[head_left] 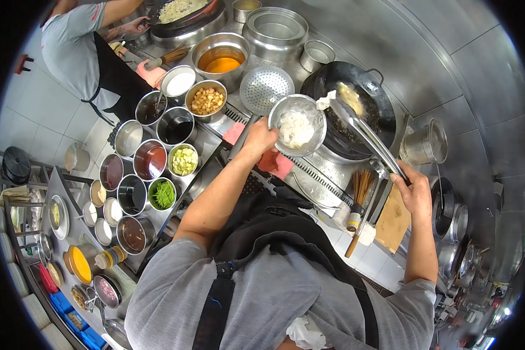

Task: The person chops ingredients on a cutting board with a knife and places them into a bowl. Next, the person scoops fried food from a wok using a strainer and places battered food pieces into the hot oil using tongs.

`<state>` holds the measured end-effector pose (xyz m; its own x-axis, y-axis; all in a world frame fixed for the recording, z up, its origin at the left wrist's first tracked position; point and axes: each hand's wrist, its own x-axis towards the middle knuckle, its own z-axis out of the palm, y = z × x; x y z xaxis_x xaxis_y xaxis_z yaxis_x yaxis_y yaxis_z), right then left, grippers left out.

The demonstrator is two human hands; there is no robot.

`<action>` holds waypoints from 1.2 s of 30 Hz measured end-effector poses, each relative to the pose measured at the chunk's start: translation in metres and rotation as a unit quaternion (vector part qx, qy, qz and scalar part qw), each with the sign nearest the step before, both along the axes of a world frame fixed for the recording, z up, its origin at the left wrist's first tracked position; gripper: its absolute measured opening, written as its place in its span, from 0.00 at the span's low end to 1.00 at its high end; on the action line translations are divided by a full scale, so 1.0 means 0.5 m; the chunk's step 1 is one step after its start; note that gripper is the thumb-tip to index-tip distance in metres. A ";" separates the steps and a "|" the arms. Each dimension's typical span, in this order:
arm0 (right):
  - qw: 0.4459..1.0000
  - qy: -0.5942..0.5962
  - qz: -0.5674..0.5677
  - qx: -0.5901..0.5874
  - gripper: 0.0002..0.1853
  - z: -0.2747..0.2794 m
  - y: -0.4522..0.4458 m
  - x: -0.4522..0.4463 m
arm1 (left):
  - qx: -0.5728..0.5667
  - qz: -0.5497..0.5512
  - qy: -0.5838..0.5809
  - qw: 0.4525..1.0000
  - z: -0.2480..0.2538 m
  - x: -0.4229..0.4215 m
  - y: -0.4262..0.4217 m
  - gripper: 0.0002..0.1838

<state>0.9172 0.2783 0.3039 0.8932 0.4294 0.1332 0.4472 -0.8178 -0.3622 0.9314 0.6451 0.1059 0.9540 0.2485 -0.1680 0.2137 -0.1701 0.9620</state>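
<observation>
My left hand (261,139) grips the rim of a steel bowl (315,146), which is tilted toward the wok and contains pale, wet-looking pieces (296,128). In my right hand (413,188) is a pair of metal tongs (370,135), reaching over the wok (388,111). At the tongs' tips a white coated piece (326,101) hangs between the bowl and the wok's near rim; what it is made of I cannot tell. Inside the wok, a pale yellow piece (351,99) lies in dark oil.
Left of the bowl are a perforated strainer (266,89) and several steel pots of sauces and ingredients, including diced brown pieces (207,101). A bamboo brush (363,188) and a wooden board (394,217) lie near my right arm. Another person (70,52) stands at a second wok (181,11).
</observation>
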 end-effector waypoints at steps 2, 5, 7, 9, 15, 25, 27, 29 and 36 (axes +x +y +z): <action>1.000 -0.017 -0.003 0.018 0.20 -0.001 -0.012 0.013 | -0.006 0.000 0.012 1.000 0.018 -0.002 -0.007 0.18; 0.996 0.030 -0.086 0.025 0.21 0.013 -0.023 0.038 | -0.012 -0.008 0.031 0.999 0.032 -0.005 -0.017 0.18; 0.992 0.023 -0.123 -0.007 0.22 0.003 -0.048 0.069 | -0.052 0.004 0.013 0.999 0.005 -0.003 -0.019 0.19; 0.994 -0.001 -0.113 -0.004 0.22 -0.027 -0.087 0.117 | -0.052 -0.001 0.010 0.999 -0.009 -0.008 -0.014 0.20; 0.978 0.005 -0.166 -0.124 0.20 -0.106 -0.104 0.276 | -0.034 0.027 0.022 0.999 -0.033 -0.037 0.007 0.20; 0.968 -0.080 -0.218 -0.093 0.20 -0.096 -0.051 0.347 | 0.102 0.043 -0.010 0.994 -0.121 -0.057 0.090 0.23; 0.971 -0.082 -0.203 -0.098 0.22 -0.073 -0.044 0.316 | 0.081 0.051 -0.007 0.995 -0.117 -0.050 0.091 0.22; 0.986 -0.090 -0.136 -0.032 0.21 -0.032 -0.009 0.248 | 0.043 0.071 0.001 0.997 -0.119 -0.046 0.090 0.20; 0.993 -0.038 0.084 -0.073 0.22 -0.018 0.075 0.031 | 0.027 0.035 0.009 0.999 0.090 -0.064 0.035 0.19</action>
<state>0.9326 0.3158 0.2948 0.7972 0.5911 0.1224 0.6031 -0.7708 -0.2053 0.8996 0.6629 0.1507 0.9309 0.3237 -0.1695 0.2442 -0.2061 0.9476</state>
